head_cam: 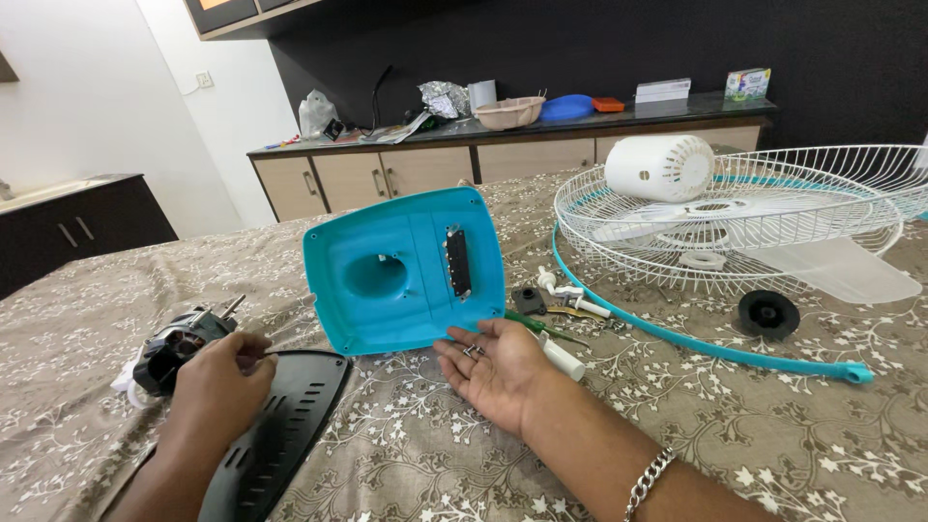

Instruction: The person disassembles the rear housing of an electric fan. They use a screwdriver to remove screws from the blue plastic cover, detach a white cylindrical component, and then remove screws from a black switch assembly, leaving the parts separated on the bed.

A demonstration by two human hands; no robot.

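Observation:
My right hand [495,369] lies palm up on the patterned bedsheet, fingers apart, with a few small screws [473,351] resting on the palm. It touches the lower edge of a turquoise fan base cover [401,269] that stands tilted. My left hand [218,389] is curled, pinching what looks like a thin wire beside the dark fan motor [178,343]. A black vented plate [275,425] lies under that hand.
White wire fan guards [744,208] with translucent blades and a white motor housing [660,166] lie at the right. A turquoise rim strip [696,340], a black knob [768,314], a green-handled screwdriver [536,328] and small white parts lie nearby. Cabinets with clutter stand behind.

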